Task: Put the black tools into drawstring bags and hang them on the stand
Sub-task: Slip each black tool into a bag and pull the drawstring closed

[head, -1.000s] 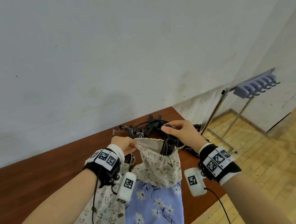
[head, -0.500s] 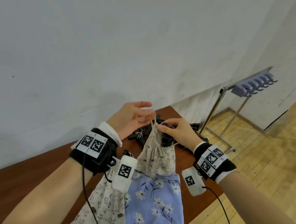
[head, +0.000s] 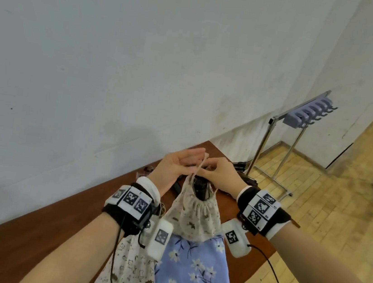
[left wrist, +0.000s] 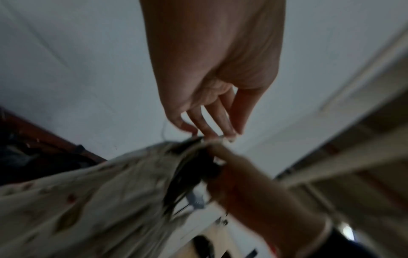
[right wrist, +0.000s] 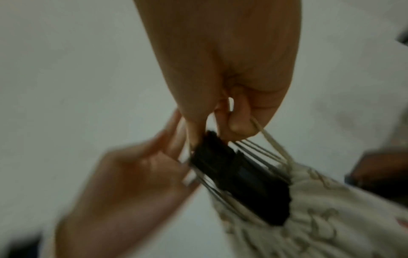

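Observation:
A cream patterned drawstring bag hangs above the table, its mouth gathered. A black tool sticks out of the opening. My left hand pinches the beige drawstring from the left, and my right hand grips it from the right, fingertips almost touching. In the left wrist view my left hand pinches the cord just above the bag. The right wrist view shows my right hand curled on the cord over the black tool and the bag.
A metal stand with a row of lilac hooks is on the wooden floor to the right. On the brown table lie a blue floral bag, another cream bag and more black tools.
My left hand left the bag's rim and took the drawstring. Both hands rose and came together, lifting the bag, and its mouth drew in around the tool.

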A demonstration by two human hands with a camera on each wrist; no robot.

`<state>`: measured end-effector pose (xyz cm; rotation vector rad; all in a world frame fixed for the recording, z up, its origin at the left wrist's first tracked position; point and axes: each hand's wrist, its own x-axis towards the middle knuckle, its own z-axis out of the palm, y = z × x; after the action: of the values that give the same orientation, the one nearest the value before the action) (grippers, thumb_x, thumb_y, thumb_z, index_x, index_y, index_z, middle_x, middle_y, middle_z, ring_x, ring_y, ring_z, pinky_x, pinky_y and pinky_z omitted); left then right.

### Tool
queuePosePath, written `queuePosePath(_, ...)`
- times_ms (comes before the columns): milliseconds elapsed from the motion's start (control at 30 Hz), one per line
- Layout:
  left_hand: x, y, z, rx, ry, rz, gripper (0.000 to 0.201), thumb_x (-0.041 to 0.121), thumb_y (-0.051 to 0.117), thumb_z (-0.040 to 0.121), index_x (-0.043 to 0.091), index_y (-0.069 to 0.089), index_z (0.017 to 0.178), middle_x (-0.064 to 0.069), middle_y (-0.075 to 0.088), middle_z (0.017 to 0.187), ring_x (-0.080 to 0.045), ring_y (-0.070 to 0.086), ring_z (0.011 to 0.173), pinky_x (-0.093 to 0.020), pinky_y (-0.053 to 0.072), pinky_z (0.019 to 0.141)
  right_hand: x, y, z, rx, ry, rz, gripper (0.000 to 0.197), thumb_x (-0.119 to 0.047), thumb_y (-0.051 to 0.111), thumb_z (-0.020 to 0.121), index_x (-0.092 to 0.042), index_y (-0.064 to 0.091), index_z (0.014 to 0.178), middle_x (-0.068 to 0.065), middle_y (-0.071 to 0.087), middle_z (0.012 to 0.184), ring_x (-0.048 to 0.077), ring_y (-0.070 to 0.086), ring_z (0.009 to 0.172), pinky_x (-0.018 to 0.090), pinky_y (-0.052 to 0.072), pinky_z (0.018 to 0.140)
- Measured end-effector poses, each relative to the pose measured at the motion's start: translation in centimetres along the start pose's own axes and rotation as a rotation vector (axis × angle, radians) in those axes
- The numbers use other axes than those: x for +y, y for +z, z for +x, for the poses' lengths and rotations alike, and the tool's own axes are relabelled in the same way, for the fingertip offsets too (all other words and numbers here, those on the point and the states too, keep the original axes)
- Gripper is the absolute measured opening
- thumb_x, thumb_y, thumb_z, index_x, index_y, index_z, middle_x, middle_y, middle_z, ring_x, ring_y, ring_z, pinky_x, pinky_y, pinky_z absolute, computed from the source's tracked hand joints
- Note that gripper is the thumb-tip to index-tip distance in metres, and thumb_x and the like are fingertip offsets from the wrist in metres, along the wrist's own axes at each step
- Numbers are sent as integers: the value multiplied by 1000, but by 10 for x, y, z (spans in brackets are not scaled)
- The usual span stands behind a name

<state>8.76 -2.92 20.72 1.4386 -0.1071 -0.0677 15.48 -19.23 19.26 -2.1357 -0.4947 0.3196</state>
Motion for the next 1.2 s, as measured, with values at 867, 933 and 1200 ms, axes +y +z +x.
queuePosePath(867, -48, 22, 18, 117, 235, 957, 12, 25, 72, 80, 24, 72, 92, 26, 54, 85, -2, 42, 96, -29, 31, 92, -54, -47, -19, -75, 495, 1540, 22, -11, 54, 82, -6, 55, 103, 16, 49, 108, 21, 53, 75, 26, 41, 72)
queuePosePath(933, -33, 18, 18, 134, 135, 736, 18, 25, 77, 77, 24, 71, 94, 23, 61, 89, 1, 54, 94, -19, 38, 94, -55, -47, -18, -156, 448, 1437, 35, -6, 52, 83, -4, 53, 118, 28, 49, 125, 34, 59, 101, 36, 47, 96)
queuePosePath(1200, 7, 31, 28, 335, 21, 587, 11, 9, 58, 90, 12, 68, 89, 0, 67, 65, -2, 63, 57, -6, 47, 58, -62, -62, -20, -323, 211, 1022, 53, 20, 28, 88, -4, 46, 132, 33, 49, 132, 39, 51, 126, 44, 39, 110)
